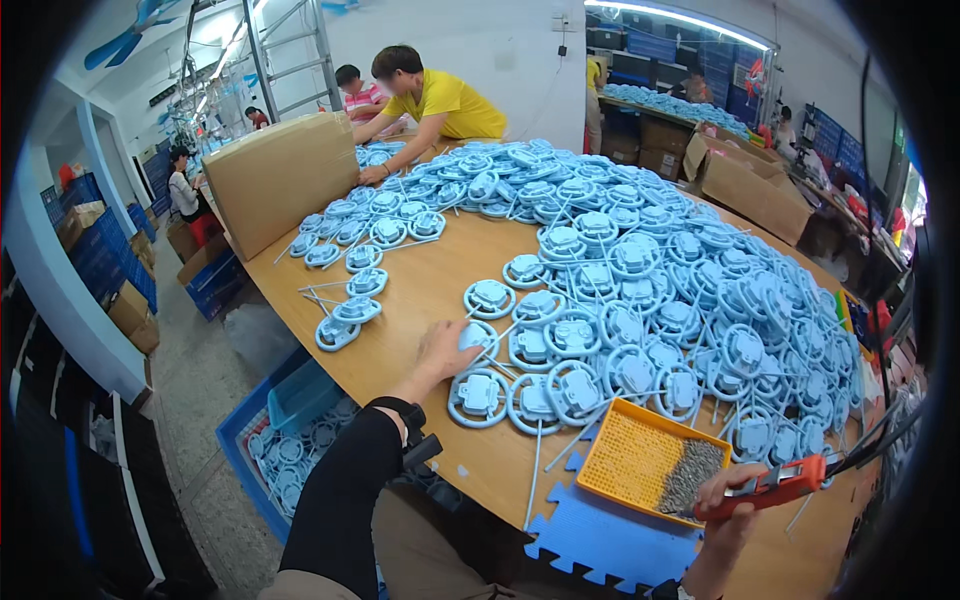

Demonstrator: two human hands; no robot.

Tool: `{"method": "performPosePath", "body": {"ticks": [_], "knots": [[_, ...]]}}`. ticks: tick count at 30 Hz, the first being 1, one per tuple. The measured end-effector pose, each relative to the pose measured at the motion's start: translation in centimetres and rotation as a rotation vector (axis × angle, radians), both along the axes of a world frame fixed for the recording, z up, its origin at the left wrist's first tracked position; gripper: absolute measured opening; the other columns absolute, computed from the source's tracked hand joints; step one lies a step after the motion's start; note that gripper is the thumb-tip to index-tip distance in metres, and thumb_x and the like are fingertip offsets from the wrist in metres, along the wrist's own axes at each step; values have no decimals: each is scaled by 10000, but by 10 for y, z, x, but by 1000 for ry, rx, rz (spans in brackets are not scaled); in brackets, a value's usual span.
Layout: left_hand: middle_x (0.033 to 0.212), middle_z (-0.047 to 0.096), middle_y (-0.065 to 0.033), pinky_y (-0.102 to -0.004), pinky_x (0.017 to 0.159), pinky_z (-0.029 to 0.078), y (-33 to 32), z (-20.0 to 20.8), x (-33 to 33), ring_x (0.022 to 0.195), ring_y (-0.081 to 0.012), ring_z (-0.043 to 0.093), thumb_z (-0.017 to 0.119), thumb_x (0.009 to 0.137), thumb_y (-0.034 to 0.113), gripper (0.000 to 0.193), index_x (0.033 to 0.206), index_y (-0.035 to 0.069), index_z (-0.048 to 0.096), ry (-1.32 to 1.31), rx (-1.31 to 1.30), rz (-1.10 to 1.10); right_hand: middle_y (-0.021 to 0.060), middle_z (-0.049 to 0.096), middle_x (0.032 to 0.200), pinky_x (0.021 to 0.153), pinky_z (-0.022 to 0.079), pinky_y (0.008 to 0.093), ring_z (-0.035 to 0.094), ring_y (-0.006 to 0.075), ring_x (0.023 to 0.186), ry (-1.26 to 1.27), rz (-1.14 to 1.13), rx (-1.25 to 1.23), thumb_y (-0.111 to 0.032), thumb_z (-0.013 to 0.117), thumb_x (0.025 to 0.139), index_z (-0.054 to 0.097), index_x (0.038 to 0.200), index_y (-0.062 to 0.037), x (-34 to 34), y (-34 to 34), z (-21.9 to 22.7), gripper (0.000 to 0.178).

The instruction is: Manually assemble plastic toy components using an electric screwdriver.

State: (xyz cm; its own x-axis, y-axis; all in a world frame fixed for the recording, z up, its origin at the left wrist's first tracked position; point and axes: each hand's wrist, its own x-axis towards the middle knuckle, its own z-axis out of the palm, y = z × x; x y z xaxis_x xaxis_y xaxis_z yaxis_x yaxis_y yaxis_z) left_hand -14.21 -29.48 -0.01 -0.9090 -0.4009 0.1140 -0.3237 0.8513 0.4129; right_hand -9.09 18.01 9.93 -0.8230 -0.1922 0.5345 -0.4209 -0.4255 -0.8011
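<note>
My left hand (447, 352) reaches onto the table, its fingers closed round the rim of a light blue plastic steering-wheel-shaped part (478, 340). More such parts lie around it, including one nearer to me (479, 398) and one just beyond (489, 298). At the lower right, my right hand (722, 500) is wrapped round a red and black corded hand tool (775, 488). Its working tip is hidden. Beside that hand lies an orange-yellow tray (600, 480) with a dotted bed and a heap of small metal screws (690, 476) at its right end.
A large pile of the blue parts (640, 255) covers the table's middle and right. The tray rests on a blue foam mat (600, 540). A cardboard sheet (280, 185) stands at the far left, near a co-worker in yellow (450, 105). A blue crate (240, 430) sits below the left edge.
</note>
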Motion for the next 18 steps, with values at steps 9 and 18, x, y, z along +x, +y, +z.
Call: {"method": "performPosePath", "body": {"ticks": [9,18], "knots": [[1269,517,-104,-627,1024,213,67,-6,-27,1242,-280,414,626,820,385,388,1108,125,636,150,-123,40,98,528,659,503,452,306,526,174,549,-44,94,-42,-440,705,811,469,988,-19,24,27,-1,514],[865,660,-165,-424,729,481,49,-8,-81,842,-346,628,560,833,262,214,859,71,652,408,-13,175,63,487,700,534,425,311,490,172,598,-163,118,-36,-429,719,799,502,990,-69,-16,7,-18,462]]}}
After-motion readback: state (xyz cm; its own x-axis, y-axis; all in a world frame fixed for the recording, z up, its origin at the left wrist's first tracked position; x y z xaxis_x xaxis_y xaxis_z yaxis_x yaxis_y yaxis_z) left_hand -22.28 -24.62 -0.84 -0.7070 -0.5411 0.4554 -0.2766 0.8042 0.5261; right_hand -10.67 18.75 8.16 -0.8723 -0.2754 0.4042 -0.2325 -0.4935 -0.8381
